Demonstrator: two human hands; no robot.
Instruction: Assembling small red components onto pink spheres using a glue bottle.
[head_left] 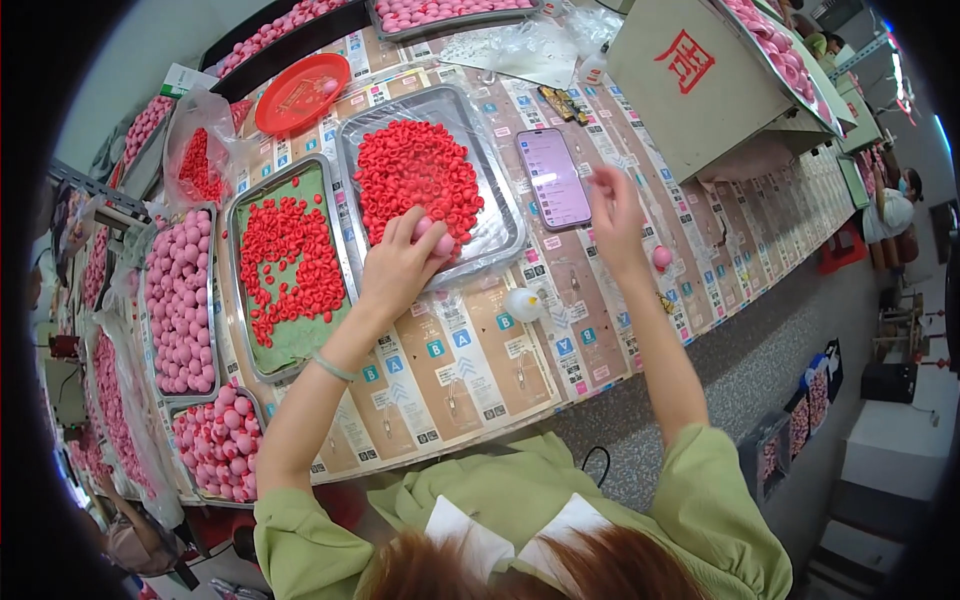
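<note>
My left hand (402,262) rests at the near edge of a metal tray (500,215) heaped with small red caps (418,175), and it holds pink balls (440,240) in its fingers. My right hand (614,215) is raised over the table beside a smartphone (553,177) with a lit pink screen; its fingers are pinched together, and what they hold is blurred. A loose pink ball (662,257) lies on the table right of that hand. A small white ball-shaped object (523,304) sits between my forearms.
Left of the cap tray stands a second tray (290,350) with a green liner and scattered red caps. Trays of pink balls (180,300) line the left side. A red plate (300,92), plastic bags and a cardboard box (690,90) stand at the back. Another person (895,205) sits far right.
</note>
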